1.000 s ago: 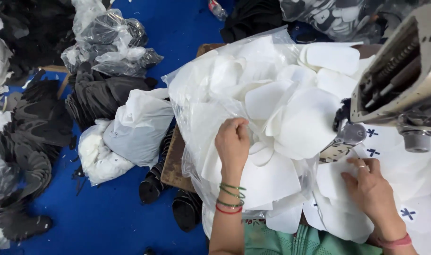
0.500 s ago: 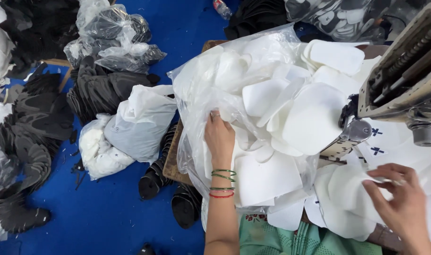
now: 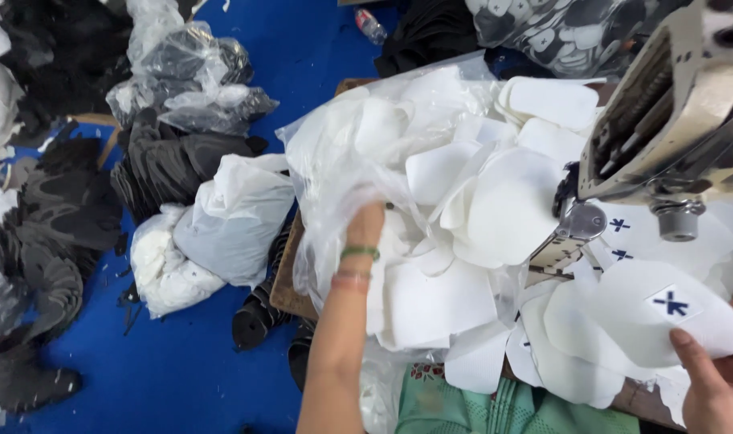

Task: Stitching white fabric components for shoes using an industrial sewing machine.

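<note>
Left hand (image 3: pixel 365 227) is buried in the clear plastic bag of white fabric cut pieces (image 3: pixel 430 185) at centre frame, grip hidden. Right hand (image 3: pixel 716 386), lower right, pinches a white piece with a dark cross mark (image 3: pixel 655 313).

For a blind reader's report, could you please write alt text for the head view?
A person's left hand reaches into a clear bag of white cut pieces while the right hand holds a white piece with a blue cross beside a sewing machine.
</note>
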